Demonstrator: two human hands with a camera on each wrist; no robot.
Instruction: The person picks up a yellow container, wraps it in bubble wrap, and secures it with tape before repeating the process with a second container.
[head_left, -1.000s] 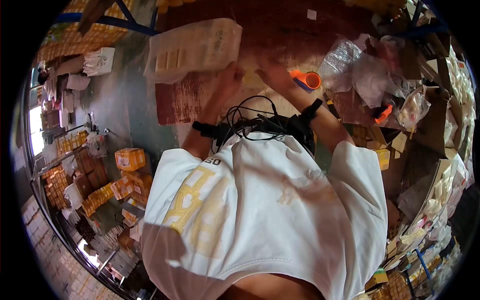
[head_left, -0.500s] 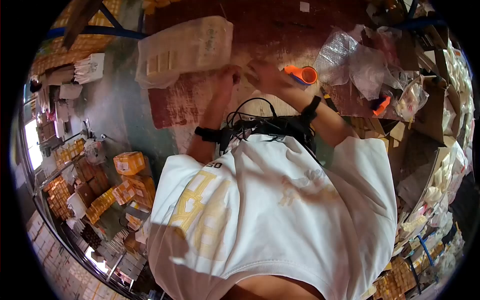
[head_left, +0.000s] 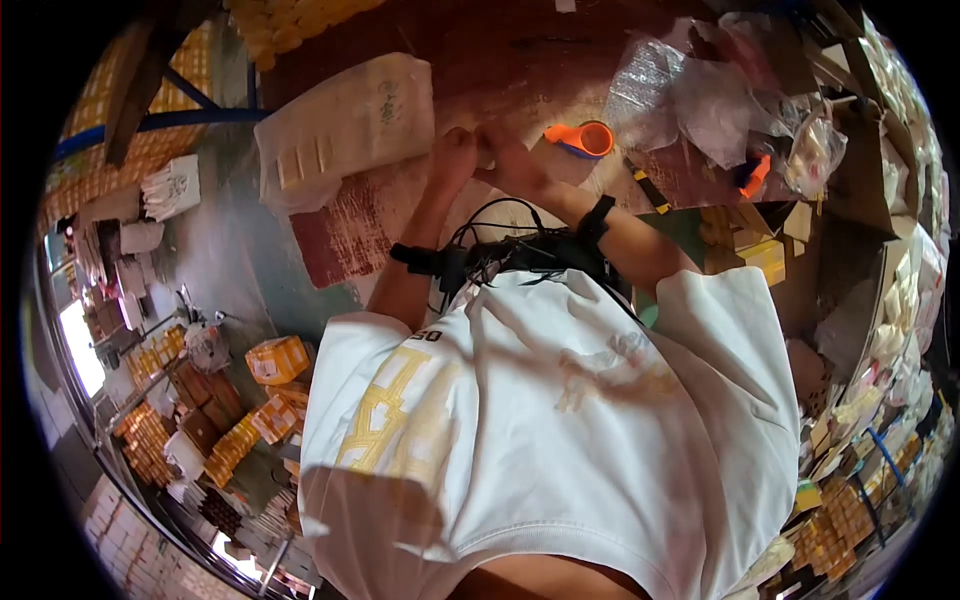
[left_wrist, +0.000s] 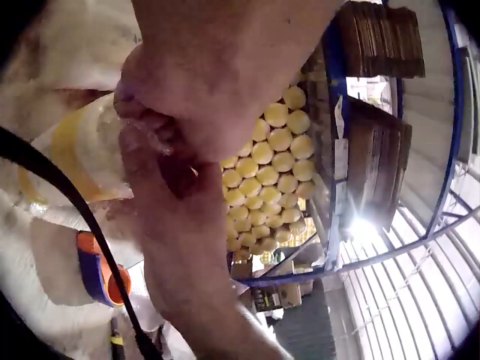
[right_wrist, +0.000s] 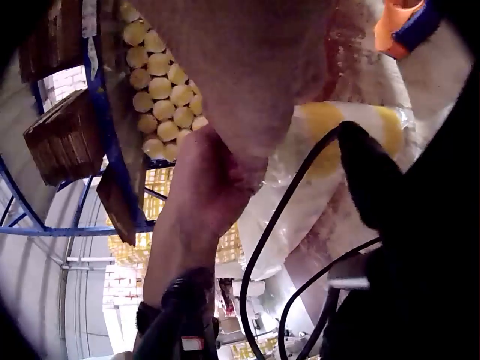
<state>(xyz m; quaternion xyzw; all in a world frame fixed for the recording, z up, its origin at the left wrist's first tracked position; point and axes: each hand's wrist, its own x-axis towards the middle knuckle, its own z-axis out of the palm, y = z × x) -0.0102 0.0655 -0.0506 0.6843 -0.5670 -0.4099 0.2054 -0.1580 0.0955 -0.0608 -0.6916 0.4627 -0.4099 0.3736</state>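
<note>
In the head view my left hand and right hand meet over the worn table, fingertips close together. Both pinch a clear plastic bag with yellow patches, whose yellow and whitish part stretches beside the fingers in the left wrist view. From the right wrist, the bag's yellow end lies low over the tabletop, and fingers partly cover the pinched edge. Left of the hands sits a large package in cloudy wrap. An orange and blue tape dispenser stands just right of them.
A yellow and black utility knife lies near the table's front edge. Bubble wrap and an orange tool are farther right. Black cables loop close to the forearms. Stacked yellow rolls stand behind the table.
My hands have come together from a small gap, fingertips now meeting. The head view has shifted, and the utility knife shows more fully beside the right forearm.
</note>
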